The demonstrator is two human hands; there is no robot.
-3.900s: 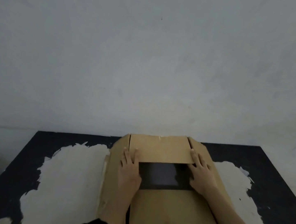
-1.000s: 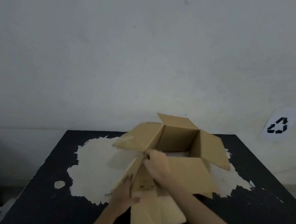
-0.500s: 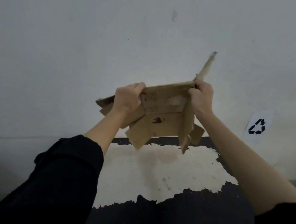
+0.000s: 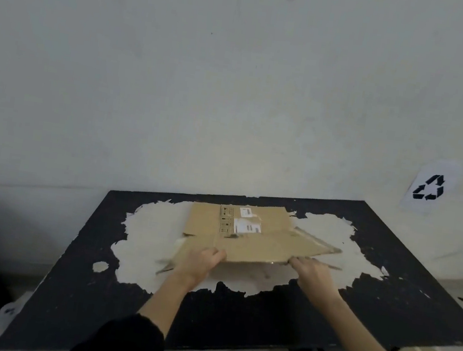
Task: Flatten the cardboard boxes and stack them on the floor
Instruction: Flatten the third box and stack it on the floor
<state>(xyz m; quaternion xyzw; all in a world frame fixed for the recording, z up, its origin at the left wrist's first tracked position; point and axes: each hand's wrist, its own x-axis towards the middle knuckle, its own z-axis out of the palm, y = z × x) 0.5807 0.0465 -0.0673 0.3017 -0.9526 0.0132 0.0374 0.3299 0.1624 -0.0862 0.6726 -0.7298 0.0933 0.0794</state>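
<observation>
Against a pale wall with a recycling sign, a black table with its top layer peeled away in the middle, and on that bare patch, towards the far edge, a collapsed cardboard box, long axis parallel to that edge. Just ahead of both hands: left hand holding the near left corner, fingers curled under; right hand touching the near right edge, grip hard to tell. Probably both equally near, so a lift towards the near edge and down to the floor.
</observation>
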